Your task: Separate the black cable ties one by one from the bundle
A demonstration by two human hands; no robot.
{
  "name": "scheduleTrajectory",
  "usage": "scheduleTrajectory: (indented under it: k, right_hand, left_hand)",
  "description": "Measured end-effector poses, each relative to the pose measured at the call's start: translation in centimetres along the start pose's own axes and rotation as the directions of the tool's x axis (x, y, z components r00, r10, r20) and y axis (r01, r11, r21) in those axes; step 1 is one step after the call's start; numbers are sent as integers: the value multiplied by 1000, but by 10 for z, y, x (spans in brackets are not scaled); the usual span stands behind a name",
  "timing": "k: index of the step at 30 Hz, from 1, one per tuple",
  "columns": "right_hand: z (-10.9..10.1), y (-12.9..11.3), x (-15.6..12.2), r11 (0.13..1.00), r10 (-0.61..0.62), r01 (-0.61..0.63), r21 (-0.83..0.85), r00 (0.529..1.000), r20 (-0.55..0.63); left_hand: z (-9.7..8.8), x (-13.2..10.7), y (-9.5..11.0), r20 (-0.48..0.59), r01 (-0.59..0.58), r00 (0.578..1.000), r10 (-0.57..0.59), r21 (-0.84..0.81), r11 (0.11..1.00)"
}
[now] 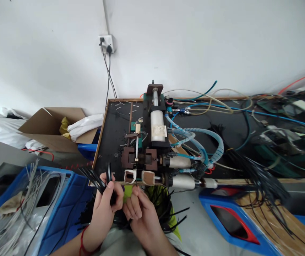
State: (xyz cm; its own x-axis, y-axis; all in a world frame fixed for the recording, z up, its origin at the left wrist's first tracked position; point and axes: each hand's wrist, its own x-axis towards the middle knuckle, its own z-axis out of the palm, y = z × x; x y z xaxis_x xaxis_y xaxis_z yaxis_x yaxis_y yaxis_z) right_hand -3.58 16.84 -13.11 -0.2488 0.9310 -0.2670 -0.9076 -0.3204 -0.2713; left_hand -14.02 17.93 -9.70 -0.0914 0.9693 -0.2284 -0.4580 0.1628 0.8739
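Note:
My left hand (105, 199) is closed around a bunch of black cables (95, 180), whose ends stick out up and to the left, with one looped end standing above the fingers. Close beside it, my right hand (140, 206) pinches what looks like a thin black cable just in front of the machine's jaws (147, 177). Most of that cable is hidden by my fingers. The bench machine (158, 124) has a white cylinder, brown blocks and smaller horizontal cylinders (183, 181). More black cables (165, 209) lie across my lap below both hands, over something yellow-green.
A dark bench top (112, 131) carries blue air hoses (216, 142) and a large black cable bundle (250, 174) hanging over its front edge. Blue crates stand at the left (61, 209) and right (213, 213). A cardboard box (43, 124) sits left of the bench.

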Motion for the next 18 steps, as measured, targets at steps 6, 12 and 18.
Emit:
scheduleTrajectory:
  k: [6, 12, 18]
  right_hand:
    - [2, 0, 0, 1000, 0, 0, -13, 1000, -2]
    - [-15, 1, 4, 941, -166, 143, -307, 985, -51]
    - [-24, -16, -21, 567, -239, 180, -804, 970, 49]
  left_hand:
    - [1, -1, -1, 63, -24, 998, 23, 9, 1000]
    - [-1, -6, -2, 64, -35, 997, 32, 56, 998]
    - [-4, -12, -3, 29, 60, 998, -58, -73, 996]
